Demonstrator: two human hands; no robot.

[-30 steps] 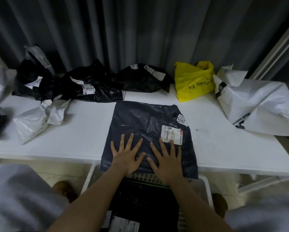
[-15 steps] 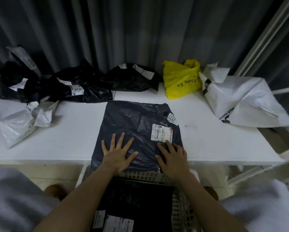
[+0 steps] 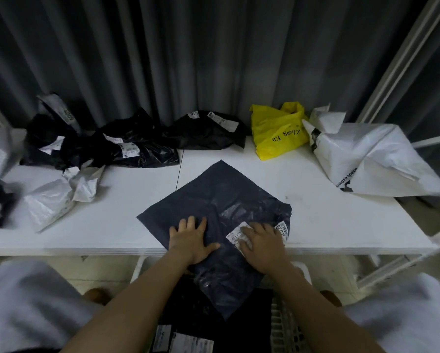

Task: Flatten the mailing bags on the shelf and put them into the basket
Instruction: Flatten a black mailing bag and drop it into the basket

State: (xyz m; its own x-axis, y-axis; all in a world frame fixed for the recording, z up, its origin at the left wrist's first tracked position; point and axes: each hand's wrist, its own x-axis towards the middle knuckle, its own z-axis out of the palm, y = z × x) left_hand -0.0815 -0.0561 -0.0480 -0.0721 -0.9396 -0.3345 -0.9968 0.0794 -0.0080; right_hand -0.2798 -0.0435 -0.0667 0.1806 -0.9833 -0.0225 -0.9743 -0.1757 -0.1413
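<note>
Dark flat mailing bag lies cornerwise on the white shelf, its near corner hanging over the edge above the basket.

Left hand and right hand press on it, fingers straight and slightly spread; the right covers its label. Behind lie crumpled black bags, a yellow bag, white bags and a grey curtain.
</note>
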